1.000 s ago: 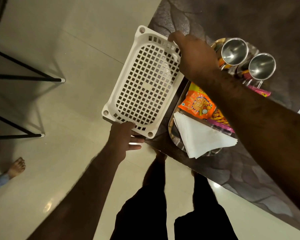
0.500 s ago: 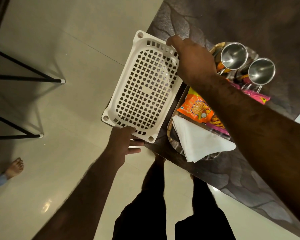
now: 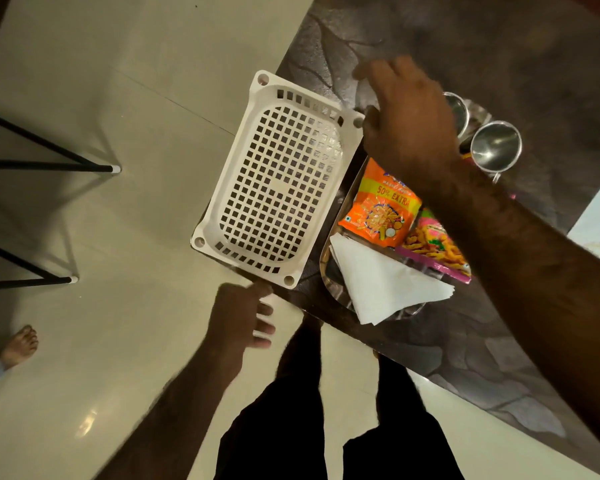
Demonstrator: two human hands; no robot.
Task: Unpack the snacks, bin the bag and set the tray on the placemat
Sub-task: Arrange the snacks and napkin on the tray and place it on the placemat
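We see a dark patterned stone table (image 3: 482,46); a white perforated plastic basket (image 3: 278,181) overhangs its corner beside a steel tray (image 3: 329,282).

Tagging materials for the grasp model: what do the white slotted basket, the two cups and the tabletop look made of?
White slotted basket: moulded plastic, matte; uniform grid holes, rounded corner bosses.
Two cups: polished metal, probably stainless steel; mirror-like interior. The second cup is mostly hidden behind the right hand.
Tabletop: dark, glossy, with a veined pattern; stone or a printed laminate, cannot tell which.
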